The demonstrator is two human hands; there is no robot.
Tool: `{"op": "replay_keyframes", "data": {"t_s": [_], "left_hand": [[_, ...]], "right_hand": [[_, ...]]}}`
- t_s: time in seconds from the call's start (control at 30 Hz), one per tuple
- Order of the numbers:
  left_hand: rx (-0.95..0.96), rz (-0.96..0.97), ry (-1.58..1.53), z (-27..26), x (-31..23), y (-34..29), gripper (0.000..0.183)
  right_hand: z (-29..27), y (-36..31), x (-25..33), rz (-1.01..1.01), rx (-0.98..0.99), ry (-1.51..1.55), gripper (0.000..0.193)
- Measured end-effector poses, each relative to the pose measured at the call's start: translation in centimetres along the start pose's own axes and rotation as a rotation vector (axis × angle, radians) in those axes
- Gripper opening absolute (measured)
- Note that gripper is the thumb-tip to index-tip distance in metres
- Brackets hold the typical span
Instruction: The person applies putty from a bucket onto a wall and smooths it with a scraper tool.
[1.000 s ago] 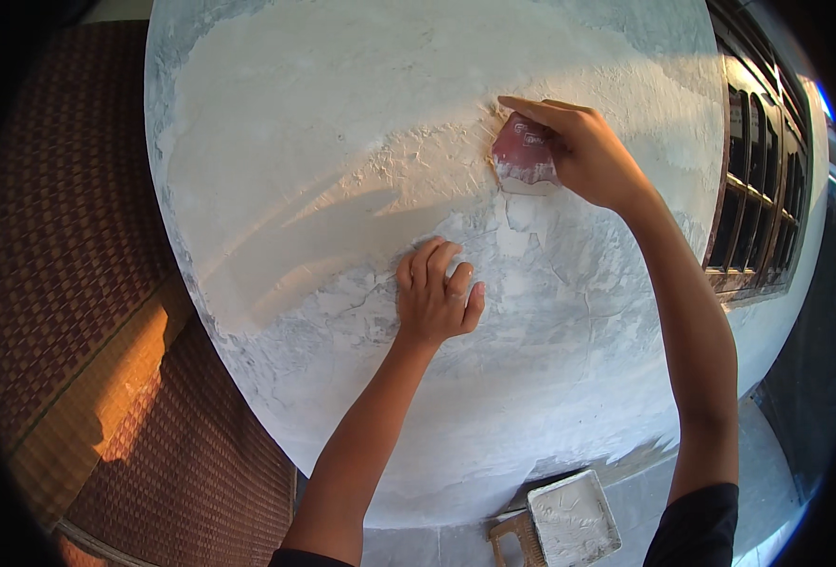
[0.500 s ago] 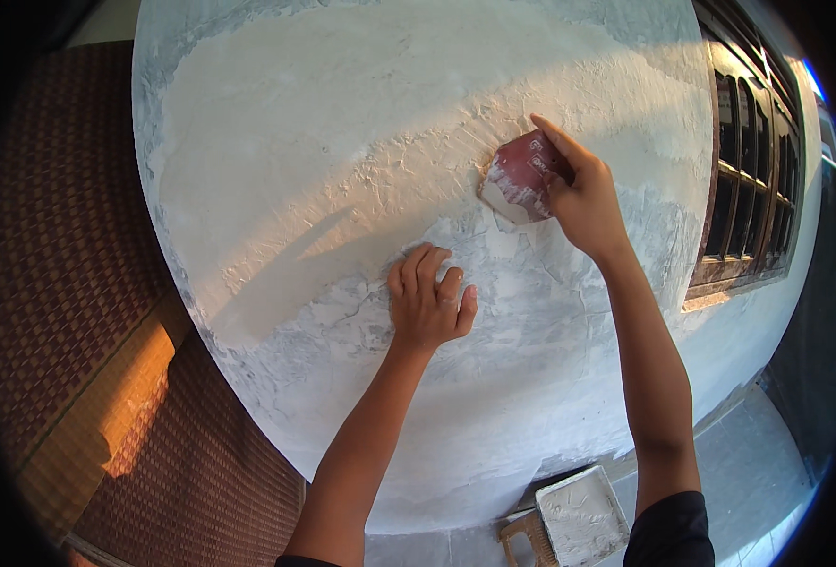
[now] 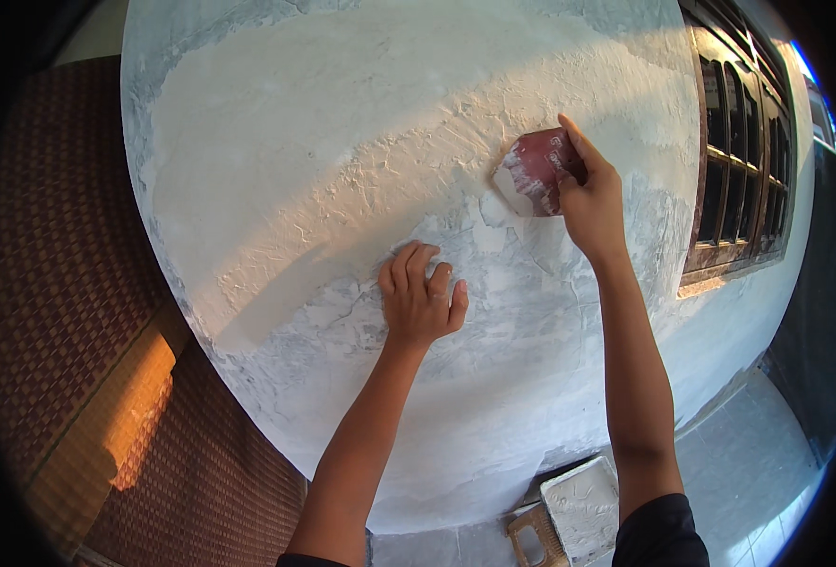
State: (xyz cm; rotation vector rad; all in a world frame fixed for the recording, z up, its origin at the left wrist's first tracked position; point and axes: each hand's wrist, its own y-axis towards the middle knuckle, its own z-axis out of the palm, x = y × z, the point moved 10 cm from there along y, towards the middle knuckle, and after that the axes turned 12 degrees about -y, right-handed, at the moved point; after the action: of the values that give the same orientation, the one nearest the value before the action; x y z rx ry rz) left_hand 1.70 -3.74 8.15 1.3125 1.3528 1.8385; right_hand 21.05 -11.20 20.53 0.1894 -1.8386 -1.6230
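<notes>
We clamp right hand (image 3: 595, 203) on red scraper (image 3: 545, 163). Scraper at wall (image 3: 494, 406), left of window (image 3: 744, 156), white paste (image 3: 513, 186) on its lower-left end. Our left hand (image 3: 420, 298) on wall, lower and left of scraper, fingers bent, bit apart. Down low, we see tray (image 3: 574, 471) with more paste, beside tan stool (image 3: 552, 545). Brown woven mat (image 3: 68, 246) left of wall.

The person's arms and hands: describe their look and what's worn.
The left hand and right hand wear no gloves. The forearms are bare up to black sleeves; only the left one's edge shows. The left hand bears a pale patch, perhaps a ring or smear.
</notes>
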Motion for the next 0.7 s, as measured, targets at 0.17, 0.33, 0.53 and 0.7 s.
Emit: {"op": "replay_keyframes", "data": {"t_s": [0.17,0.33,0.53,0.7], "left_hand": [[0.025,-0.015,0.019,-0.1,0.1,0.3,0.026],[0.023,0.007,0.025,-0.1,0.1,0.1,0.026],[0.027,0.002,0.031,0.0,0.0,0.0,0.027],[0.036,0.009,0.029,0.0,-0.3,0.2,0.026]], "right_hand": [[1.8,-0.2,2.3,-0.197,0.023,-0.337,0.068],[0.8,-0.6,1.9,-0.089,-0.102,-0.045,0.066],[-0.2,-0.8,-0.9,0.072,-0.203,-0.156,0.063],[1.5,-1.6,0.9,0.024,-0.180,-0.101,0.063]]}}
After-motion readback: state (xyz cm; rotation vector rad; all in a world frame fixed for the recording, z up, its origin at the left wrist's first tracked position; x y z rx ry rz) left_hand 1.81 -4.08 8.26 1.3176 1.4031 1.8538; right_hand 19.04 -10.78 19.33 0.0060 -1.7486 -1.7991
